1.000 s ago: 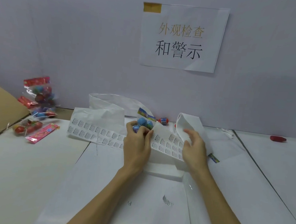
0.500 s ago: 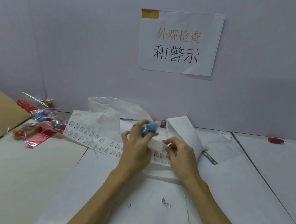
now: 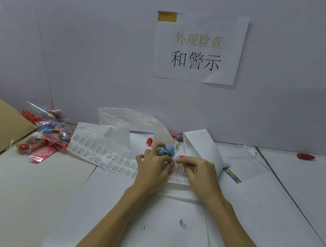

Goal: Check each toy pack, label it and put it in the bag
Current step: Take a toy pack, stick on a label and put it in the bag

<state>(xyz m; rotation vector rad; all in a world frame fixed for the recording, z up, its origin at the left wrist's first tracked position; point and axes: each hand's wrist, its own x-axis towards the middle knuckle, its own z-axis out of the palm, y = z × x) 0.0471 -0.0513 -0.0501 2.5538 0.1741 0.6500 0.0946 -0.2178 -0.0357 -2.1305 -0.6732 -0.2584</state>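
my left hand (image 3: 153, 168) grips a clear toy pack (image 3: 167, 150) of blue balls just above the label sheet (image 3: 102, 153). my right hand (image 3: 199, 171) pinches at a label on that sheet. the white bag (image 3: 118, 122) lies behind, more packs (image 3: 46, 133) left.

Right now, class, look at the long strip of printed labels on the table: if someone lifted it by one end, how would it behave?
The label strip would probably flop and sag, since it already lies thin and curling across the table. It looks very light, so a stray push would likely slide or buckle it. The right hand is pinching at its edge, which suggests the labels peel away easily.
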